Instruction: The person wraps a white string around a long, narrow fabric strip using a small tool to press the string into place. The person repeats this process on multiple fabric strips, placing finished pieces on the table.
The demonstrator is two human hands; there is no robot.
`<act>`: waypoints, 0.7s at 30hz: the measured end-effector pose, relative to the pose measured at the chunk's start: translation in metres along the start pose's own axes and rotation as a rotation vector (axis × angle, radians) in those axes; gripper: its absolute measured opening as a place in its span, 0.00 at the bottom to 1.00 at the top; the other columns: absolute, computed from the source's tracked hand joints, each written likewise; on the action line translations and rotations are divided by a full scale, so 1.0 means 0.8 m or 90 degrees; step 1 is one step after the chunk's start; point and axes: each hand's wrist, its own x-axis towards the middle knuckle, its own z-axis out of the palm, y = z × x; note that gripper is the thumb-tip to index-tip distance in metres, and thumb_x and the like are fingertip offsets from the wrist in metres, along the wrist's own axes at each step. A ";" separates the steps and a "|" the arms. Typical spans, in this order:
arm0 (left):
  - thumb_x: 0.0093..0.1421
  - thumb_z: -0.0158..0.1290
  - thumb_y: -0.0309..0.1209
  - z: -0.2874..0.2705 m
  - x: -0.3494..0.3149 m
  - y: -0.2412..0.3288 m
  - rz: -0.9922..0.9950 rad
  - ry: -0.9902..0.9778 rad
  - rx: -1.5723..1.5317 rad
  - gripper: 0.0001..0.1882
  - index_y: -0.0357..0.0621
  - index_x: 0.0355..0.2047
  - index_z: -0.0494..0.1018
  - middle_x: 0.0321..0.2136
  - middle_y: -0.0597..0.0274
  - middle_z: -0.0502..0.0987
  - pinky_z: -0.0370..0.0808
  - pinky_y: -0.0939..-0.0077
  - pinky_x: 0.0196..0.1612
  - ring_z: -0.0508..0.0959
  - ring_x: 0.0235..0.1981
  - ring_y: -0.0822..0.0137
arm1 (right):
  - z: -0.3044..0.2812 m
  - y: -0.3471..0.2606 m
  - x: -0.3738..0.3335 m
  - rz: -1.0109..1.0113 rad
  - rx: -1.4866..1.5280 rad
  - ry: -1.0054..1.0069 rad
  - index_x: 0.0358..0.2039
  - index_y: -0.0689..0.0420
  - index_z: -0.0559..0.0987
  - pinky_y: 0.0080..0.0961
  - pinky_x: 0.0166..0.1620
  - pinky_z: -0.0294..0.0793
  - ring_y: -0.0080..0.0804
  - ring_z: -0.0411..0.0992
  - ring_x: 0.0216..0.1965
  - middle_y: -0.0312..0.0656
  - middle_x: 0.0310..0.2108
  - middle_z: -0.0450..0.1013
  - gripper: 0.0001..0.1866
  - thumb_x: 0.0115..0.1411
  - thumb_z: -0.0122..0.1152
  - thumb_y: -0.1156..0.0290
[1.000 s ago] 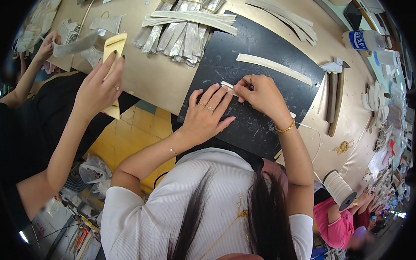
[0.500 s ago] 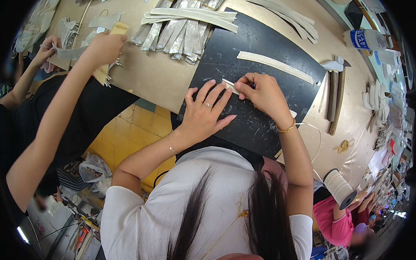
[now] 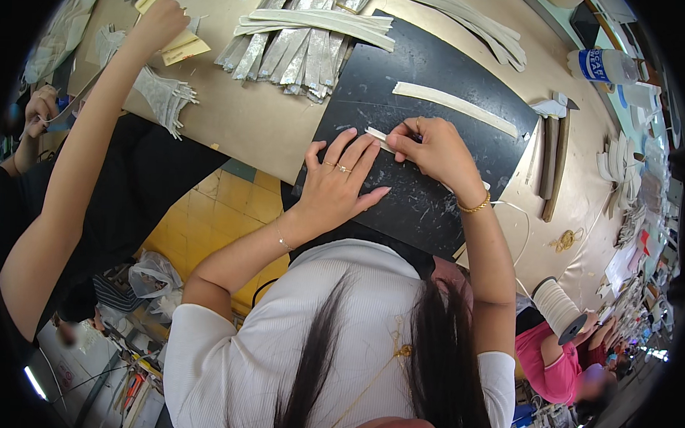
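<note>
On a black mat (image 3: 412, 58), my right hand (image 3: 439, 155) pinches a narrow off-white strip (image 3: 375, 135) between thumb and index finger. Much of the strip is hidden under that hand; its left end sticks out. My left hand (image 3: 332, 185) lies flat with fingers spread, the index fingertip touching the strip's near edge beside the pinch. Farther back on the mat rests another off-white strip (image 3: 455, 108), apart from both hands.
Banded bundles of silvery strips (image 3: 303, 54) lie at the back left, with more strips (image 3: 477, 26) behind the mat. To the right are a hammer (image 3: 552, 146), a spool of white cord (image 3: 559, 308) and a plastic bottle (image 3: 600, 66). A co-worker's hand (image 3: 162, 23) holds yellow card.
My hands stay nearly in place, the right one shifting very slightly over the strip. At left, the co-worker's hand with the yellow card has moved away and leftward, uncovering a fan of pale strips.
</note>
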 end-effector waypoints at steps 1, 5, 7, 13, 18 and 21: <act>0.55 0.65 0.51 0.000 0.000 0.000 0.000 -0.001 0.001 0.39 0.39 0.60 0.69 0.61 0.58 0.68 0.56 0.50 0.59 0.63 0.65 0.56 | 0.001 0.000 0.001 -0.005 -0.007 0.000 0.34 0.61 0.85 0.21 0.21 0.66 0.18 0.66 0.15 0.34 0.19 0.78 0.12 0.63 0.65 0.64; 0.55 0.65 0.51 0.001 -0.001 0.000 0.000 0.002 0.000 0.39 0.39 0.60 0.70 0.61 0.58 0.68 0.56 0.51 0.59 0.63 0.65 0.56 | 0.003 0.000 0.000 0.010 -0.010 0.012 0.34 0.61 0.86 0.22 0.21 0.67 0.19 0.67 0.14 0.35 0.19 0.78 0.13 0.62 0.64 0.64; 0.55 0.65 0.50 0.001 -0.001 0.000 0.001 0.003 -0.002 0.39 0.39 0.61 0.70 0.61 0.58 0.68 0.56 0.51 0.60 0.63 0.65 0.57 | 0.004 0.001 0.000 0.009 -0.018 0.022 0.34 0.61 0.86 0.23 0.21 0.68 0.20 0.68 0.14 0.35 0.19 0.78 0.13 0.62 0.64 0.64; 0.55 0.65 0.51 0.001 -0.001 -0.001 0.004 0.007 0.007 0.39 0.39 0.61 0.70 0.61 0.59 0.68 0.55 0.51 0.60 0.63 0.65 0.57 | 0.005 0.002 0.001 0.010 -0.026 0.032 0.33 0.61 0.86 0.23 0.22 0.68 0.20 0.68 0.14 0.36 0.18 0.78 0.13 0.61 0.63 0.64; 0.55 0.64 0.52 0.004 -0.001 -0.001 0.002 0.010 0.003 0.39 0.40 0.60 0.70 0.61 0.59 0.69 0.56 0.49 0.60 0.63 0.65 0.57 | 0.007 0.005 0.001 0.006 -0.029 0.037 0.33 0.61 0.86 0.24 0.22 0.68 0.21 0.68 0.13 0.36 0.18 0.78 0.13 0.60 0.63 0.63; 0.55 0.64 0.52 0.004 -0.001 -0.001 0.000 0.009 0.002 0.38 0.41 0.59 0.71 0.61 0.59 0.69 0.56 0.48 0.59 0.64 0.65 0.57 | 0.007 0.004 0.001 -0.003 -0.034 0.040 0.33 0.61 0.86 0.24 0.22 0.69 0.22 0.68 0.13 0.37 0.18 0.78 0.13 0.60 0.63 0.63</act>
